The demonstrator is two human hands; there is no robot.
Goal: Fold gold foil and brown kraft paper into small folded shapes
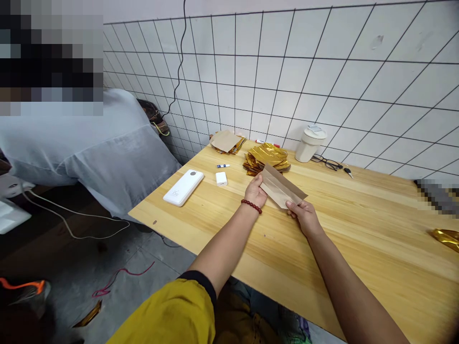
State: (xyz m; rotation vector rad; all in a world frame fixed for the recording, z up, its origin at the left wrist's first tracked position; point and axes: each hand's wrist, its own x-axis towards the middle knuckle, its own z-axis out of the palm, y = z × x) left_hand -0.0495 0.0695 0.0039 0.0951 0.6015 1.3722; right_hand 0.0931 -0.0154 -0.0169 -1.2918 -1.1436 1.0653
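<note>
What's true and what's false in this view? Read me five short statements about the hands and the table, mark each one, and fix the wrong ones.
1. The left hand and right hand both hold the brown paper. True.
2. The red bead bracelet is on the right wrist. False: the bracelet is on the left wrist.
3. A pile of gold foil lies on the table. True.
4. The power bank is black. False: the power bank is white.
5. The eyeglasses lie inside the cup. False: the eyeglasses lie beside the cup, on the table.
</note>
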